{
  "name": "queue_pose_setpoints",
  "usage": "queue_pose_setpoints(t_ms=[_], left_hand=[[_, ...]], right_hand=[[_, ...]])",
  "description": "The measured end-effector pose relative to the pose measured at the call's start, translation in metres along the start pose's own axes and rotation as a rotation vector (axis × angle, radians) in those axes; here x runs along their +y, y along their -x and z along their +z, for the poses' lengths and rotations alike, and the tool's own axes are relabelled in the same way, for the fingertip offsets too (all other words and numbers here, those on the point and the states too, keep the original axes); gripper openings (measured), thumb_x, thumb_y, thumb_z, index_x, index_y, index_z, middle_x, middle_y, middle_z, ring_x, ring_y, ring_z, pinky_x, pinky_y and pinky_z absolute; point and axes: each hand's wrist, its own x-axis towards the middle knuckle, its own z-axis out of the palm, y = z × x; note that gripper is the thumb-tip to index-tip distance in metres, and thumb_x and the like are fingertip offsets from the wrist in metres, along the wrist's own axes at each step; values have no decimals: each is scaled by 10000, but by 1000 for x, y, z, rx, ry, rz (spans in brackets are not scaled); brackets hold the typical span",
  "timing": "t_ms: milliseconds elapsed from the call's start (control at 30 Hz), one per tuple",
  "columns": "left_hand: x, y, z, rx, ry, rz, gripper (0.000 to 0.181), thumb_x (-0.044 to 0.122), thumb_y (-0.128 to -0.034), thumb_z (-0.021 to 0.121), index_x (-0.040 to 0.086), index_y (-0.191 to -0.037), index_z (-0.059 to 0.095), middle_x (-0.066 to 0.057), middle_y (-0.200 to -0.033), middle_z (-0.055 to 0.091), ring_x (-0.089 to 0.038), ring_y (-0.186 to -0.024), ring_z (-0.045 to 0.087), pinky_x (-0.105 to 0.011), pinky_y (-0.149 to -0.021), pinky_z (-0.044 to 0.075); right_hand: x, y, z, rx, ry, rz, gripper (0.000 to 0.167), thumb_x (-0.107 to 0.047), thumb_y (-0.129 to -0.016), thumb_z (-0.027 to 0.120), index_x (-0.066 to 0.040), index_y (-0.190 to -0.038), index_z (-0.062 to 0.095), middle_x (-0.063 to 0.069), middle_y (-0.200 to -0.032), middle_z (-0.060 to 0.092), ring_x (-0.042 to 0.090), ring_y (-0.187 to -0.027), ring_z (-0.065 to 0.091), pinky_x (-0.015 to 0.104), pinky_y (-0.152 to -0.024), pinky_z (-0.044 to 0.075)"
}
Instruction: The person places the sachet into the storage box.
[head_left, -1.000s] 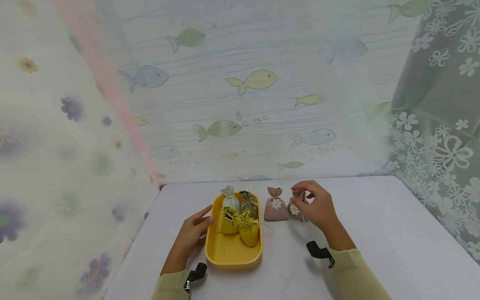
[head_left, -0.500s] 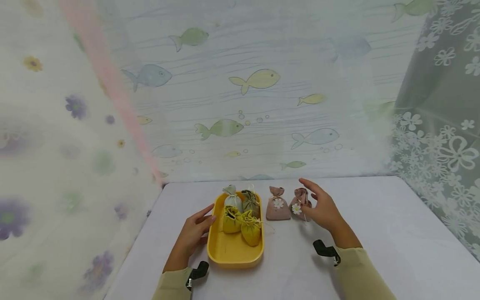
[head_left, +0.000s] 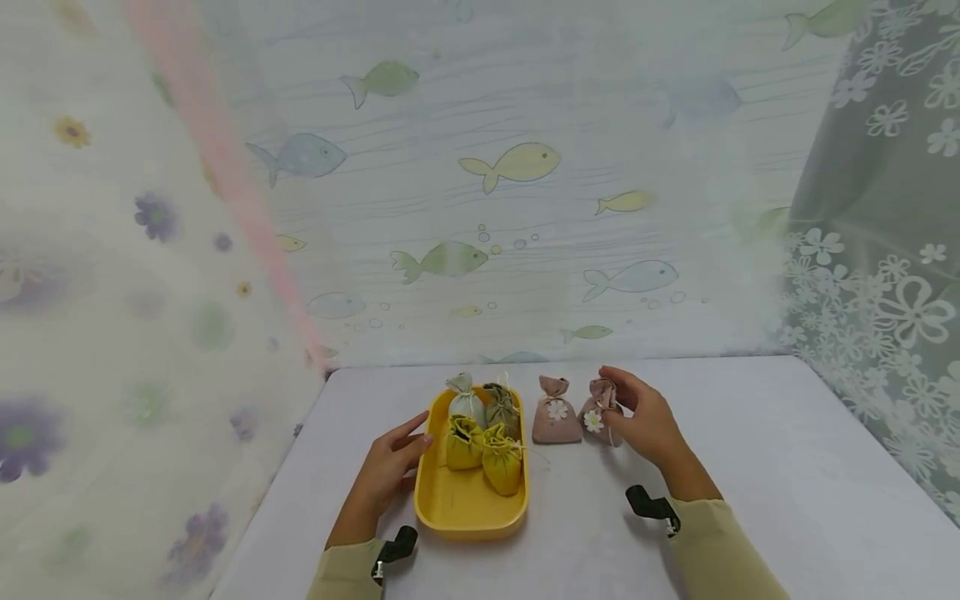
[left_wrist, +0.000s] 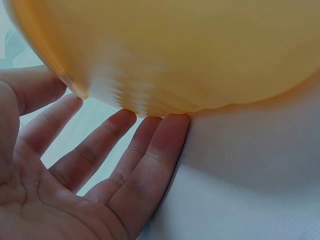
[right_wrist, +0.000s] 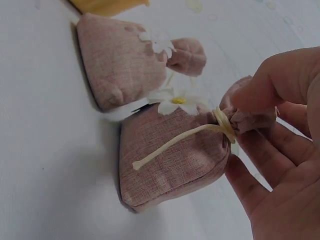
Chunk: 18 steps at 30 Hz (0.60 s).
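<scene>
In the head view, my left hand point(head_left: 381, 471) lies against the left side of a yellow tray point(head_left: 471, 521). The left wrist view shows its fairly straight fingers touching the wall of the tray point(left_wrist: 210, 55), with the thumb at the rim. My right hand point(head_left: 651, 425) pinches the gathered neck of a pink drawstring pouch point(head_left: 592, 427), thumb in front and fingers behind. A white flower and a pale cord show on this pouch point(right_wrist: 170, 160) in the right wrist view. A second pink pouch point(head_left: 555, 421) stands beside it to the left.
Inside the tray sit a pale grey pouch point(head_left: 467, 402), an olive pouch point(head_left: 501, 408) and two yellow pouches, one left point(head_left: 464, 446) and one right point(head_left: 502, 467). All this is on a white tabletop point(head_left: 585, 533). A fish-patterned curtain point(head_left: 517, 208) hangs at the back.
My right index finger lifted away from the pink pouch's top, then came down behind its neck. The right hand shifted slightly right. My left hand has stayed at the tray.
</scene>
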Motion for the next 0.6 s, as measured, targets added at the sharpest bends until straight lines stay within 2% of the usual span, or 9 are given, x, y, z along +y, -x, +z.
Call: queue_pose_setpoints(t_ms=[133, 267, 433, 600], left_hand=[[0, 1, 0, -6, 25, 5, 595, 411, -958, 733, 381, -1515, 525, -144, -1491, 574, -241, -1094, 721, -432, -840, 644], [-1, 1, -1, -8, 46, 11, 593, 390, -966, 730, 366, -1521, 522, -150, -1479, 585, -239, -1081, 728, -424, -833, 646], [-1, 0, -1, -9, 43, 11, 591, 392, -972, 722, 362, -1525, 517, -152, -1479, 587, -234, -1080, 728, -423, -834, 645], [-2, 0, -1, -9, 42, 18, 596, 402, -969, 725, 361, -1526, 517, -158, -1487, 582, -240, -1099, 724, -435, -855, 640]], right_hand=[[1, 0, 0, 12, 13, 44, 627, -74, -938, 733, -109, -1522, 505, 139, -1463, 605, 361, -1306, 622, 496, -1053, 538], [2, -1, 2, 22, 56, 89, 586, -180, -932, 778, -142, -1476, 566, 108, -1378, 663, 336, -1242, 657, 483, -1020, 568], [3, -1, 2, 48, 136, 90, 499, -281, -922, 801, -186, -1389, 654, 33, -1262, 720, 247, -1135, 643, 383, -881, 552], [0, 0, 2, 57, 139, 97, 416, -332, -909, 811, -195, -1289, 710, 18, -1207, 741, 215, -1060, 659, 306, -832, 559]])
